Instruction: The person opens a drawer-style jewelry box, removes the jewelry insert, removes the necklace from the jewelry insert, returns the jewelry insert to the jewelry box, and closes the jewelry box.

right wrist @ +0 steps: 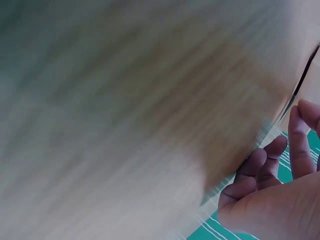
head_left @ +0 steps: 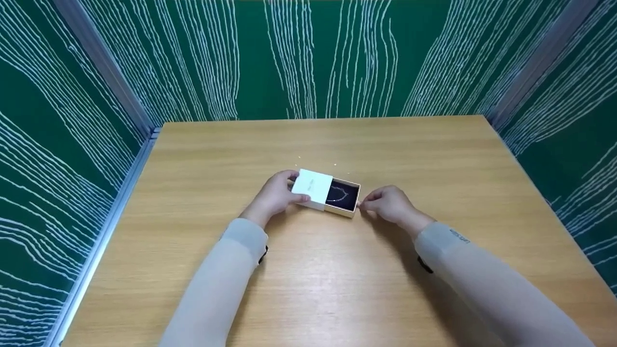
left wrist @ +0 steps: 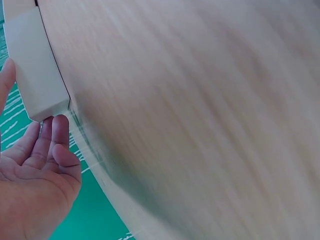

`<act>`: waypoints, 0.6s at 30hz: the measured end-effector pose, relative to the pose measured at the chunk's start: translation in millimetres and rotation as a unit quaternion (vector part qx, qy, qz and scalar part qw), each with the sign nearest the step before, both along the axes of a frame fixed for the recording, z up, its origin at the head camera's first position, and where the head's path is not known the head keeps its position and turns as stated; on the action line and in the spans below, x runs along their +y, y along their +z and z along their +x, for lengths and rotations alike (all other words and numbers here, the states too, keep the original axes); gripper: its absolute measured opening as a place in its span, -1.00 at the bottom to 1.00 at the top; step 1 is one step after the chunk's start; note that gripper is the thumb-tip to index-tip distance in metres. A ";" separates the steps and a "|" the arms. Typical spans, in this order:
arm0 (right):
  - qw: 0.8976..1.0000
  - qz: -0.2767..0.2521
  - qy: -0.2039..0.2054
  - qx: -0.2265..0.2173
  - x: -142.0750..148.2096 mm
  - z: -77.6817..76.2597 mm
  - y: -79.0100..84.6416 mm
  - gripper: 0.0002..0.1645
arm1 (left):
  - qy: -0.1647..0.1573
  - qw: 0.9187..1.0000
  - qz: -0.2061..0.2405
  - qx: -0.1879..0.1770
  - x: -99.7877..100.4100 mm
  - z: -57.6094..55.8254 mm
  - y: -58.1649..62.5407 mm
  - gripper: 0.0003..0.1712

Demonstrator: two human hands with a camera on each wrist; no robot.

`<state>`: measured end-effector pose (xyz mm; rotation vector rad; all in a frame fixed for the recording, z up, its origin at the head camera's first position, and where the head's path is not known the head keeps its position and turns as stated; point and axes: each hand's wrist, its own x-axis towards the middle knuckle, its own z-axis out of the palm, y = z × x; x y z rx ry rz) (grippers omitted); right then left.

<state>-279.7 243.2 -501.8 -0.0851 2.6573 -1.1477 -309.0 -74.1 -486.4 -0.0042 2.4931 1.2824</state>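
A white jewelry box sleeve (head_left: 311, 188) with small print on top lies on the wooden table, turned slightly. Its drawer (head_left: 353, 207) sticks out to the right, roughly half exposed. Inside, a thin chain (head_left: 340, 193) rests on a dark pad. My left hand (head_left: 277, 195) grips the sleeve's left end, thumb on the near side and fingers on the far side. At the drawer's right end, my right hand (head_left: 389, 205) pinches with thumb and index finger; what exactly sits between the tips is too small to see. The right wrist view shows the other fingers loosely curled.
A few tiny shiny specks (head_left: 335, 164) lie on the table (head_left: 318, 279) just beyond the box. Green panels with white wavy lines (head_left: 337, 58) stand behind and on both sides. A metal rail (head_left: 111, 202) runs along the left table edge.
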 end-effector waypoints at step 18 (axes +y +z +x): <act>1.000 0.007 0.009 -0.003 1.9 1.5 -1.2 -0.72 | 0.000 1.000 -0.006 0.011 1.8 2.5 -1.4 0.00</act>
